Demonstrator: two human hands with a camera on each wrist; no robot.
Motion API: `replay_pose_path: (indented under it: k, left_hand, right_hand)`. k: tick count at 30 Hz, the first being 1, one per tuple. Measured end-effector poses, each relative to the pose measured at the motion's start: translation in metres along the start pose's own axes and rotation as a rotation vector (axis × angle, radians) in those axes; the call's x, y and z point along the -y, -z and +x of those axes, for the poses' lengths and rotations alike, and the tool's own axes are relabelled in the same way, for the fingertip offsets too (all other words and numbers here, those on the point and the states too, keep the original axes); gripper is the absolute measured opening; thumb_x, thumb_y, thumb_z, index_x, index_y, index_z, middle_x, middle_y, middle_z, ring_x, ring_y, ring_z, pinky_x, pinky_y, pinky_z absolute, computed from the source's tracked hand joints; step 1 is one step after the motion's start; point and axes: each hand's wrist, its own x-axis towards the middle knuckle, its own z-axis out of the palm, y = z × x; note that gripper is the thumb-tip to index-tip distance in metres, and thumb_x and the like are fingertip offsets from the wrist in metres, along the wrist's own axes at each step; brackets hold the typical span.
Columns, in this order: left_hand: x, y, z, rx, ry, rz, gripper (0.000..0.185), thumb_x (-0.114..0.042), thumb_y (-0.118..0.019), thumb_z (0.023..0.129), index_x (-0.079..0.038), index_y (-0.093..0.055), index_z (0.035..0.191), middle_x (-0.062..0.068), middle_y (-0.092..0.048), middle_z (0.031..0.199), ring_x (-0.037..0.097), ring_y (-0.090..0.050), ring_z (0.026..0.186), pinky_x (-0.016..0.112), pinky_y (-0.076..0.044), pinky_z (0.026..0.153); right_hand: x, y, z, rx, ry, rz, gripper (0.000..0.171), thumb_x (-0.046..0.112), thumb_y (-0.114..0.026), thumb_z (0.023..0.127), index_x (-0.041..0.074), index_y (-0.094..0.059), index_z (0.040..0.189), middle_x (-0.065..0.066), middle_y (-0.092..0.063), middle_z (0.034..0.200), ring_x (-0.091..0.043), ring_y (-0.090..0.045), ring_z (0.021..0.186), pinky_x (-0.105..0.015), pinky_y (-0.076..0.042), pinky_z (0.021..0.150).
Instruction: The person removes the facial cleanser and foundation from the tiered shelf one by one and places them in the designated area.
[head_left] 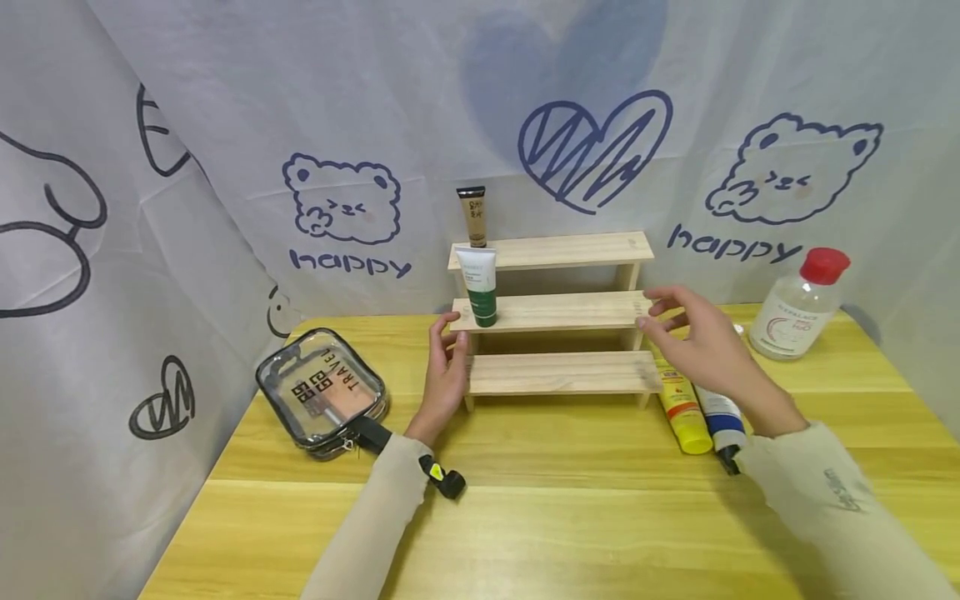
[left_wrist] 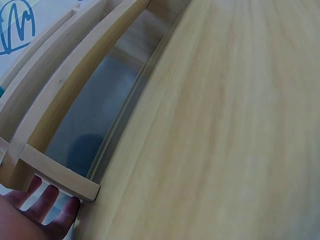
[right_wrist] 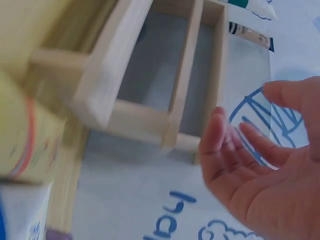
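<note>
Both hands bracket the 3-tier wooden rack (head_left: 558, 312) at the table's (head_left: 525, 517) back edge. Left hand (head_left: 444, 371) fingers straight against its left end; right hand (head_left: 701, 342) relaxed at the right end, gripping nothing. Rack looks placed; 2 tubes shelved, yellow tube (head_left: 682, 408) and blue tube (head_left: 720, 421) not yet. Pale unfinished wood, level.

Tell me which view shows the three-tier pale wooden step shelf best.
Head view: the whole three-tier pale wooden step shelf shows, hands at both ends. Left wrist view catches only the slats' undersides and a leg close up. Right wrist view shows one end, blurred.
</note>
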Motion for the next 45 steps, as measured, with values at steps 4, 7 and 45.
replay_pose_path:
  k: [4, 7, 45]
  left_hand:
    - [0.0, 0.0, -0.001, -0.001, -0.003, -0.006, 0.043, -0.026, -0.042, 0.12, -0.021, -0.035, 0.162, 0.022, -0.054, 0.148, 0.036, -0.054, 0.138, 0.044, -0.043, 0.11]
    - [0.001, -0.001, -0.002, 0.001, -0.001, -0.014, 0.043, -0.026, -0.042, 0.12, -0.021, -0.036, 0.162, 0.022, -0.054, 0.147, 0.038, -0.054, 0.138, 0.044, -0.043, 0.11]
    - [-0.002, 0.001, 0.001, -0.003, 0.005, 0.006, 0.042, -0.027, -0.043, 0.12, -0.021, -0.037, 0.161, 0.023, -0.056, 0.145, 0.035, -0.056, 0.136, 0.044, -0.044, 0.111]
  right_hand:
    - [0.014, -0.009, 0.013, -0.025, 0.1, 0.097, 0.048, 0.026, -0.066, 0.111, 0.005, -0.055, 0.153, -0.021, -0.061, 0.147, -0.038, -0.068, 0.118, -0.024, -0.057, 0.082]
    - [0.022, -0.018, 0.022, -0.008, 0.135, 0.161, 0.046, 0.024, -0.066, 0.111, 0.007, -0.055, 0.152, -0.019, -0.06, 0.151, -0.034, -0.067, 0.118, -0.017, -0.055, 0.08]
    - [0.091, -0.1, 0.086, 0.159, 0.152, 0.515, 0.04, 0.025, -0.043, 0.119, 0.007, -0.054, 0.153, -0.016, -0.061, 0.152, -0.037, -0.065, 0.131, -0.054, -0.061, 0.099]
